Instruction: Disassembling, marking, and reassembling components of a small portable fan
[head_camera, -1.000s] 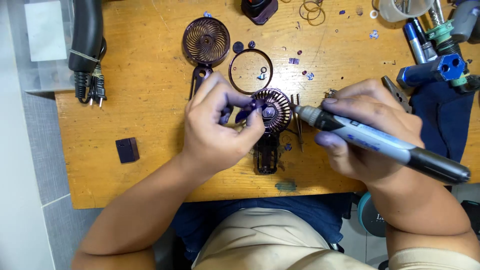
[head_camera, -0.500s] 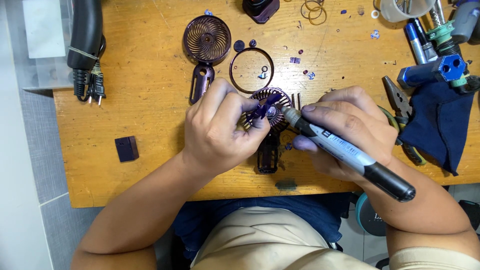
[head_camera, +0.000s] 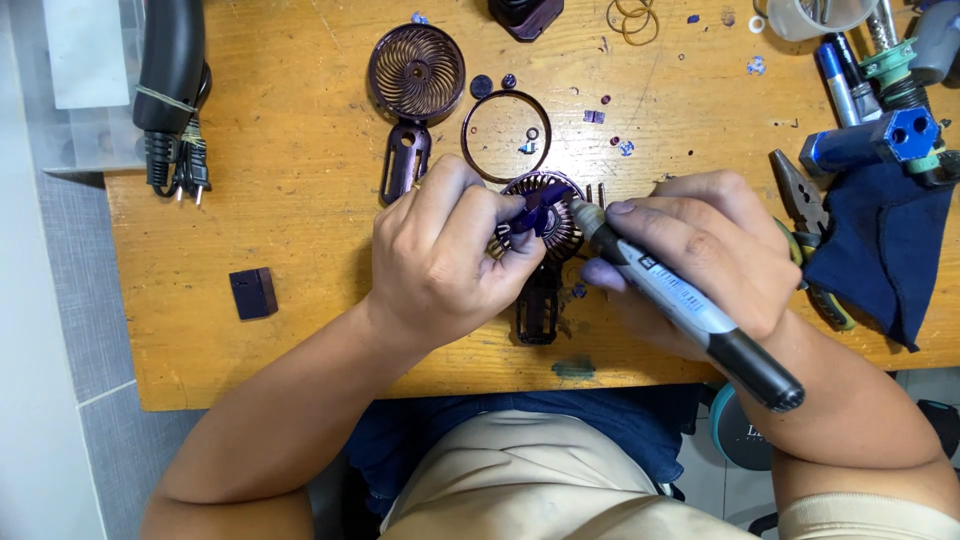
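Two hands meet over a small purple fan near the middle of the wooden desk (head_camera: 300, 330).

Far left, a black cable plug (head_camera: 180, 165) hangs close to the desk's edge, and a small dark block (head_camera: 253, 293) sits alone with bare wood around it. The left hand (head_camera: 440, 255) has its grip pinched on a glossy purple fan blade (head_camera: 530, 215), right over the round ribbed fan body (head_camera: 545, 235). The right hand (head_camera: 700, 260) is wrapped tight around a slim grey-and-black powered screwdriver (head_camera: 690, 305), tip touching the hub. Right of that it's crowded: pliers (head_camera: 800, 205) beside a dark blue cloth (head_camera: 885, 250).
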